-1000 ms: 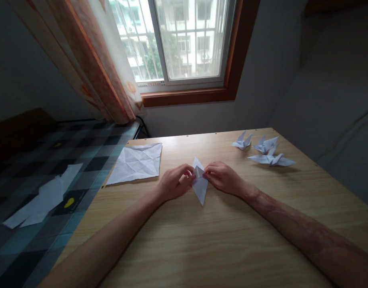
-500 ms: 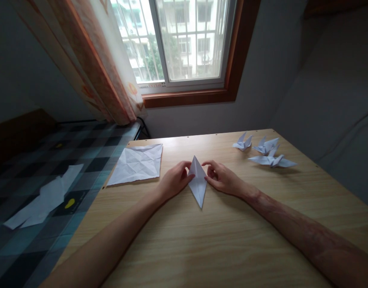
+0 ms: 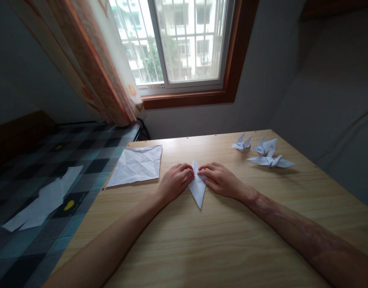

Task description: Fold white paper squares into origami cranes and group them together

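A white folded paper (image 3: 198,194), shaped like a narrow diamond, lies on the wooden table (image 3: 184,248) with one tip toward me. My left hand (image 3: 175,181) is closed over its left edge, fingertips on the upper half of the paper. From the other side my right hand (image 3: 220,180) grips the right edge, its fingers bent inward. Both sets of fingertips nearly meet near the middle crease and cover part of the upper half. The thumbs are mostly hidden.
A creased white paper sheet (image 3: 137,165) lies at the table's back left. Three folded paper cranes (image 3: 241,143) stand at the back right. Left of the table, torn paper (image 3: 49,200) rests on a checked bed cover (image 3: 10,160). A window (image 3: 193,44) is beyond.
Both hands have moved inward, from holding the paper's outer edges to laying their fingers over its upper half. The upper part of the paper looks narrower.
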Available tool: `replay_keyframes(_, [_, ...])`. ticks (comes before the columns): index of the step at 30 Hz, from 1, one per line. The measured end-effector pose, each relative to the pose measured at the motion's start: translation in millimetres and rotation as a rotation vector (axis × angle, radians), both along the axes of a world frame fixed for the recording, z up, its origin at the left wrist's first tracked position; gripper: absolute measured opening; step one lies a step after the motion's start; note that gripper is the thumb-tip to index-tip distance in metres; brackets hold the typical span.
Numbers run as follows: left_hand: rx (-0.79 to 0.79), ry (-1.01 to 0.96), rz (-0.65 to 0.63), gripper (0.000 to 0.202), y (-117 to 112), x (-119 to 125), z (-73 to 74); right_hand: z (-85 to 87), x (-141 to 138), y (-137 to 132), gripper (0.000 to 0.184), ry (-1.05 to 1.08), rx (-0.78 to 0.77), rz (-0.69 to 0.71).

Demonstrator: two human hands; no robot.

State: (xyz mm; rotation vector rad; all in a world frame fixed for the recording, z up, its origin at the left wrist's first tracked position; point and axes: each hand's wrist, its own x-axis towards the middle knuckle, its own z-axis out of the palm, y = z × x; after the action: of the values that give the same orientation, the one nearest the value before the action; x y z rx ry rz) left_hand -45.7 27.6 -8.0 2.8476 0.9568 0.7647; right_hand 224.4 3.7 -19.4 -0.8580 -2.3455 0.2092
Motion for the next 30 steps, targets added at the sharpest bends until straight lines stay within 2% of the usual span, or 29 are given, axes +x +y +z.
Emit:
replay_keyframes(4, [-0.086, 0.044, -0.042, 0.024, 4, -5, 1.3, -0.2, 0, 0, 0.034, -0.017, -0.026, -0.011])
replay_keyframes(9, [-0.203, 0.118, -0.112, 0.054, 8, -15, 1.9, -1.5, 0, 1, 0.030, -0.024, -0.041, -0.031])
replay_keyframes(14, [-0.235, 0.202, -0.093, 0.084, 1, -14, 0.0, 0.9, 1, 0, 0.033, -0.025, -0.057, -0.031])
replay_keyframes(22, [-0.192, 0.220, -0.025, 0.126, -12, -4, -2.2, -1.1, 1, -3, 0.065, -0.015, -0.076, -0.023])
replay_keyframes(30, [-0.192, 0.240, -0.021, 0.144, -12, -2, -2.7, -6.5, -1, -4, 0.104, -0.045, -0.075, -0.021])
